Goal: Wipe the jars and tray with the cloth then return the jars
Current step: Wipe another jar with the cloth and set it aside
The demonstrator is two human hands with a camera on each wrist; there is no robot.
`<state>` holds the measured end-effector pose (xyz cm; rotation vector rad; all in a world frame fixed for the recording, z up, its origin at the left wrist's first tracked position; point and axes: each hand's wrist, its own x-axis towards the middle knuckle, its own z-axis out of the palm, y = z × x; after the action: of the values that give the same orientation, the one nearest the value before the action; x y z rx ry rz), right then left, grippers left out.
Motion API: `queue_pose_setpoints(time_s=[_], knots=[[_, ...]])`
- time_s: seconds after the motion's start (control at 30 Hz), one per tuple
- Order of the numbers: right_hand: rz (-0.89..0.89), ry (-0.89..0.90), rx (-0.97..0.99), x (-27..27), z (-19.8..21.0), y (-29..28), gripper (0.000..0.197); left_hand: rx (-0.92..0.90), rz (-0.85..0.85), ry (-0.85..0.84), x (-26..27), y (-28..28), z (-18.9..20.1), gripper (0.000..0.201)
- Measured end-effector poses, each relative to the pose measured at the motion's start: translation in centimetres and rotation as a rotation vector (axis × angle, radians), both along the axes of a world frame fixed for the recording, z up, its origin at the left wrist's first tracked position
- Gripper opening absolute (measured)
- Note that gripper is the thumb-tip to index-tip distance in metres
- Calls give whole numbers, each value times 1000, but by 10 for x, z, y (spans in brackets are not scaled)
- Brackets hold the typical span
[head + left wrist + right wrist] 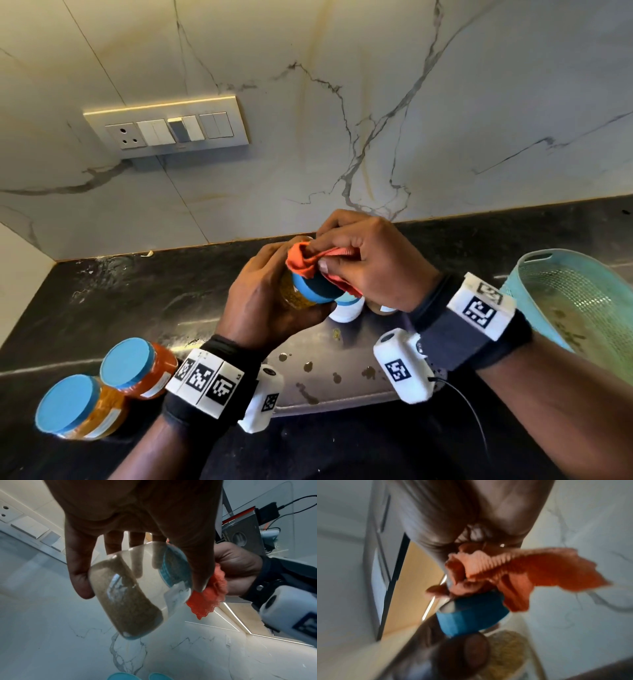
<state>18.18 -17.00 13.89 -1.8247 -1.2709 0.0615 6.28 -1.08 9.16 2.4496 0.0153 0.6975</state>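
Observation:
My left hand grips a clear jar of yellowish grains with a blue lid, held tilted above the counter. In the left wrist view the jar lies across my fingers. My right hand pinches a bunched orange cloth against the lid's top edge; the right wrist view shows the cloth draped over the blue lid. A steel tray with stains lies on the counter under my wrists. Two more blue-lidded jars stand at the lower left.
Behind my hands a white jar with a pale blue lid stands on the tray's far end. A teal plastic basket sits at the right. The black counter meets a marble wall with a switch panel.

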Motion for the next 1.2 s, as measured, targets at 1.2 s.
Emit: queue_pose_setpoints(time_s=[1.2], knots=[[-126, -416, 237, -29, -2, -27, 19, -1160, -39, 211, 2, -13, 37, 65]])
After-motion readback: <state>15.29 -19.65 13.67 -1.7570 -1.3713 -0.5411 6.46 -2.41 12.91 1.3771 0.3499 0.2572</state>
